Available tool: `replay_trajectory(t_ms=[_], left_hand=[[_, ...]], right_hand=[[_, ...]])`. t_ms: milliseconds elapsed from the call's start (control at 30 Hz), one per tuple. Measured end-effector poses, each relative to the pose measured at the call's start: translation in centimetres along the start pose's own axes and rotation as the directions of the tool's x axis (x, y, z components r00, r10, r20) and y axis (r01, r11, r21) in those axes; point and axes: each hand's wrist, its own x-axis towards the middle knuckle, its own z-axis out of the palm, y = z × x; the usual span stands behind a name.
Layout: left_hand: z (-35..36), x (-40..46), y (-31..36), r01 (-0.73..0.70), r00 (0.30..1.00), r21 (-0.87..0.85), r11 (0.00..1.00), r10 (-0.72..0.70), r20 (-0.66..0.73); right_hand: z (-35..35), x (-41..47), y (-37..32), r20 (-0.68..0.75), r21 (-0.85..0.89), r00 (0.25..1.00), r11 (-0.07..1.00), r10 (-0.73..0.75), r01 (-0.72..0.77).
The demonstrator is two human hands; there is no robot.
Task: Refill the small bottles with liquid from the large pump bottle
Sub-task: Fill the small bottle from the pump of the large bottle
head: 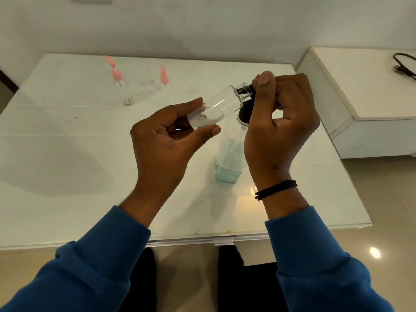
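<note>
My left hand [166, 140] holds a small clear bottle [216, 106] by its base, tilted with its open neck against the black nozzle of the large pump bottle [229, 158]. A little whitish liquid lies in the small bottle's lower end. My right hand [276, 122] is curled over the black pump head [245, 91], thumb on top. The large bottle stands on the white table [67, 154] and holds pale green liquid at its bottom. Two other small bottles, one with a pink pump top [120, 86] and another with a pink cap [164, 79], stand at the far left.
A white cabinet [360, 104] stands to the right of the table, with a black cable [403, 64] on it. The table's near edge is just in front of my forearms. A white wall runs behind.
</note>
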Motion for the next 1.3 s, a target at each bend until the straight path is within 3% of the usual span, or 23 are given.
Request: replay_trajectory(t_ms=[1300], left_hand=[[0.08, -0.1, 0.19, 0.001, 1.0, -0.012, 1.0, -0.001, 0.007]], right_hand=[[-0.17, 0.46, -0.12, 0.011, -0.03, 1.0, 0.999, -0.019, 0.019]])
